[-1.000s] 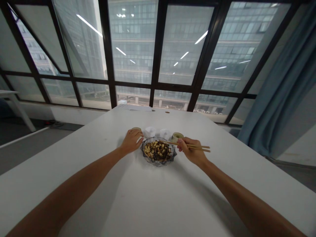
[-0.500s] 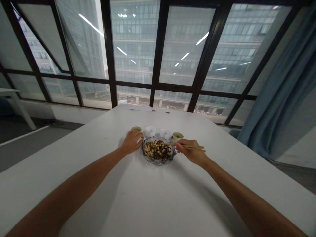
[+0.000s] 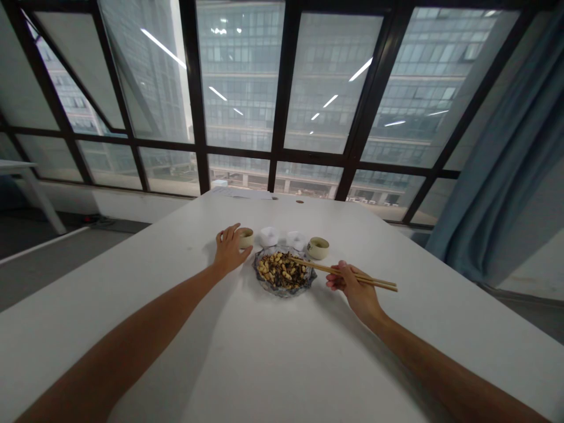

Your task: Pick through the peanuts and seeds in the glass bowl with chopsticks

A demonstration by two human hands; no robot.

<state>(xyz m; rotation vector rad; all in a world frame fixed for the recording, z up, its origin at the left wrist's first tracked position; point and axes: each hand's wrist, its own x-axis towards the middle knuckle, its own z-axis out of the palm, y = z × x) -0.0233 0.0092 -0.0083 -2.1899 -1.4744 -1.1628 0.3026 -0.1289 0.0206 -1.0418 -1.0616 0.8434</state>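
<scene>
A glass bowl [image 3: 263, 284] of mixed nuts and dark bits sits mid-table. My right hand [image 3: 356, 290] lies just right of it, closed on a pair of wooden chopsticks [image 3: 374, 281] whose tips rest over the bowl's rim. My left hand [image 3: 229, 249] is to the left of the bowl, fingers spread, thumb and fingers around a small tan cup [image 3: 246, 237]. Behind the bowl stand two small white cups [image 3: 268, 236] and another tan cup [image 3: 318, 247].
The white table [image 3: 273, 352] stretches toward a wall of dark-framed windows. Papers [image 3: 240, 192] lie at its far edge. A blue curtain [image 3: 497, 164] hangs at the right. Another table's leg [image 3: 37, 197] shows at far left.
My right hand drew back to the right and down, away from the tan cup, with the chopsticks. My left hand opened and shifted from the bowl's edge to the left tan cup.
</scene>
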